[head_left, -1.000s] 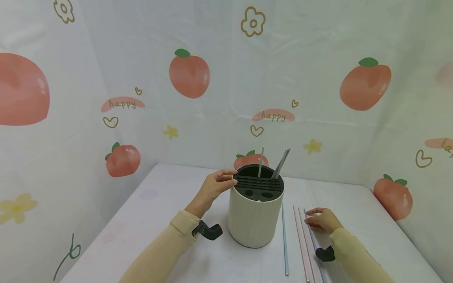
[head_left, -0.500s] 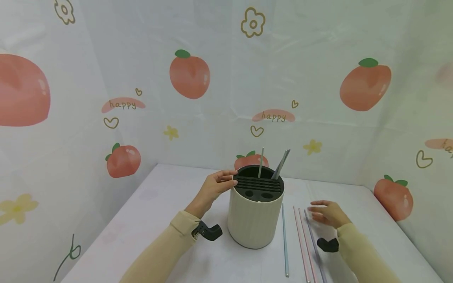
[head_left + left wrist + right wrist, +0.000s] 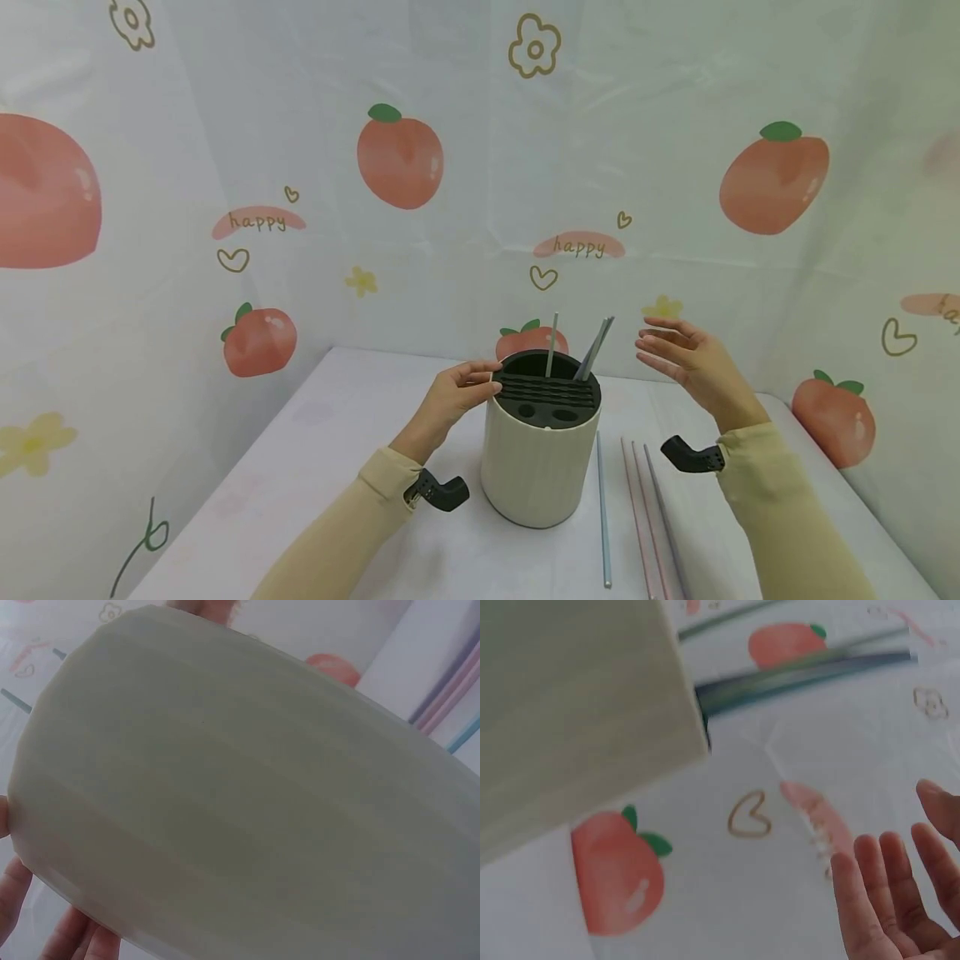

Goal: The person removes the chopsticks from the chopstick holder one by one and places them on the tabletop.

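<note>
A cream ribbed utensil holder [image 3: 534, 471] with a black slotted top [image 3: 551, 408] stands upright on the white table. My left hand [image 3: 450, 404] touches the left side of its rim, fingers fairly straight. The holder's wall fills most of the left wrist view, with left fingertips along its edge. Several thin rods poke up from the rear opening, among them a pale rod [image 3: 552, 344] and a leaning rod pair [image 3: 596, 348]. My right hand [image 3: 686, 358] is raised right of the holder, palm towards it, fingers spread, nothing in it. The right wrist view shows these fingers [image 3: 900, 892] bare.
Right of the holder lie a blue rod [image 3: 603, 517], two pink rods, the nearer one [image 3: 637, 517] beside the blue, and a purplish rod [image 3: 665, 517]. The white table [image 3: 315, 467] ends at a hanging backdrop [image 3: 465, 275] printed with fruit.
My right hand has lifted away from the rods on the table and risen to above the holder's rim height, its fingers spreading. The left hand and holder stay put.
</note>
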